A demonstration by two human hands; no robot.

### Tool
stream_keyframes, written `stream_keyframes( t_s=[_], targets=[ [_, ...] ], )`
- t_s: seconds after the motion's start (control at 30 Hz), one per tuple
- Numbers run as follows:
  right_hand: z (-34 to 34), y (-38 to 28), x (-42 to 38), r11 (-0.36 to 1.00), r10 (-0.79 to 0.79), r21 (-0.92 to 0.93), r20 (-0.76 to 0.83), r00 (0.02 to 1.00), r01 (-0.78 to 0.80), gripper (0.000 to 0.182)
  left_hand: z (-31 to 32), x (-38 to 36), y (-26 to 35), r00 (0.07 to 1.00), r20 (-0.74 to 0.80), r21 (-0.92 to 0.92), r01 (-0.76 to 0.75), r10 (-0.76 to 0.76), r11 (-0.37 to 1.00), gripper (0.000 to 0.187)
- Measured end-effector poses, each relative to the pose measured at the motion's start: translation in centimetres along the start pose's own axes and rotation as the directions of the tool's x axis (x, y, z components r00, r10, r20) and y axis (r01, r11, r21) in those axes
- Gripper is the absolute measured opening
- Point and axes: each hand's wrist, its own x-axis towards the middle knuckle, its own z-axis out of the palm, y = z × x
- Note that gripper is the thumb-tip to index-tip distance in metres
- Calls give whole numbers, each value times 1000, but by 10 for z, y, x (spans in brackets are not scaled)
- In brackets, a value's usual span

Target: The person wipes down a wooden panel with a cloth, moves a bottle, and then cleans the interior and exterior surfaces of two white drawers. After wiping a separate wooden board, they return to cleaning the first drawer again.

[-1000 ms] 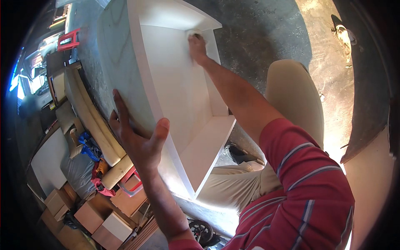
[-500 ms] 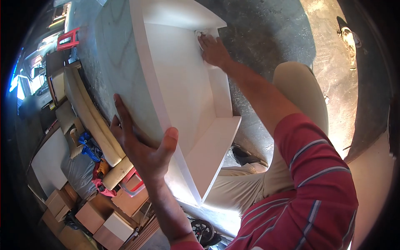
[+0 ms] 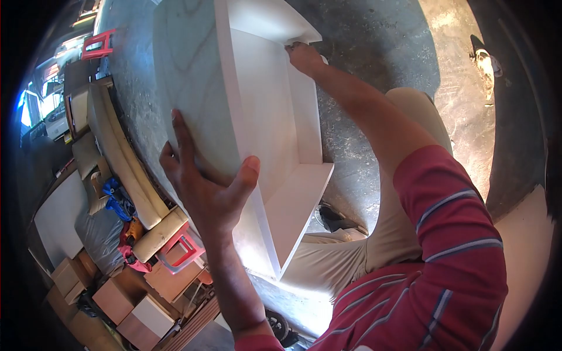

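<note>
A white open-fronted cabinet box (image 3: 266, 105) stands in front of me, with a marbled pale grey-green panel (image 3: 196, 82) on its left side. My left hand (image 3: 213, 193) is spread over the edge of that panel, its fingers on the marbled face and its thumb at the front edge. My right hand (image 3: 304, 58) is at the box's far inner corner with the fingers curled in. A small white bit shows beside the right hand; what the fingers hold, if anything, is hidden.
My bent leg (image 3: 410, 123) is right of the box. At left lie long beige cushions (image 3: 126, 158), a red plastic stool (image 3: 181, 251), wooden boxes (image 3: 120, 298) and a blue bundle (image 3: 117, 202). Another red stool (image 3: 98, 45) stands farther off. A black wheel (image 3: 278, 324) is below.
My right hand's fingers have gone from stretched out to curled at the corner. The box's far end appears farther right in view, and my left hand stays on the panel.
</note>
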Motion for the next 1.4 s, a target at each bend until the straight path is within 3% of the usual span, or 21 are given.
stream_keyframes(
  t_s=[0.03,0.1,0.13,0.23,0.27,0.3,0.43,0.5,0.63,0.73,0.8,0.87,0.9,0.93,1.03,1.07,1.1,1.13,1.23,1.3,1.4],
  targets=[
    [-20,-6,0,1000,-6,-3,-6,1000,6,26,0,0,1,1000,-8,-4,-3,3,1000,102],
    [-49,-13,-5,788,-23,-546,436,900,285,25,0,0,1,1000,-16,33,2,-1,999,101],
    [-53,-16,-6,787,-29,-546,433,901,288,25,0,0,2,1000,-22,34,2,-1,999,101],
    [-59,-24,-6,876,-102,-407,367,924,259,29,-1,0,0,1000,-24,54,5,-4,999,101],
    [-56,-26,-12,865,-266,-366,247,932,344,30,-1,0,-1,1000,-21,68,-8,9,998,101],
    [-50,-25,-16,839,-416,-336,113,902,428,32,0,0,-2,1000,-16,82,-22,24,996,102],
    [-27,-11,-20,797,-581,-277,-109,807,537,26,0,2,1,1000,-11,72,-4,4,997,102],
    [-20,-11,-22,997,-78,31,106,991,75,30,0,0,0,1000,-16,24,-16,17,1000,103],
    [-19,-6,-13,992,-57,-118,-33,998,52,28,1,0,-2,1000,-4,21,-12,12,1000,103],
    [-28,-20,-6,974,185,136,-8,983,-183,29,0,0,-3,1000,-1,28,-11,12,1000,104],
    [-31,-48,6,661,456,613,132,880,-434,33,0,0,-6,998,-5,54,-59,59,997,104],
    [-25,-92,13,301,619,873,128,775,-385,39,-1,1,-9,997,1,67,-77,77,995,104],
    [-1,-103,23,452,590,863,-100,802,-225,37,-1,0,-9,996,4,75,-86,86,993,105],
    [-30,-127,15,357,633,914,-84,770,-194,33,-1,0,-9,996,13,79,-88,87,993,105],
    [-70,-180,-1,235,406,957,-258,877,172,39,-2,1,-6,996,17,56,-92,91,994,107],
    [-126,-199,-28,-154,249,979,-91,964,132,47,-2,1,-6,996,24,35,-91,90,995,108],
    [-121,-202,-18,479,59,757,-533,844,445,51,-2,1,-6,996,32,12,-88,87,996,109],
    [-174,-213,-34,379,-37,783,-520,853,493,50,-1,2,-7,996,38,14,-87,86,996,109],
    [-189,-219,-31,326,-45,797,-524,851,508,48,-2,1,-8,995,40,4,-93,93,996,109],
    [-140,-197,-4,588,-118,562,-652,749,581,45,-2,2,-10,994,43,7,-102,102,995,110],
    [-94,-152,-13,613,1,624,-614,789,485,41,-3,2,-7,996,42,15,-74,73,997,111]
  ],
)
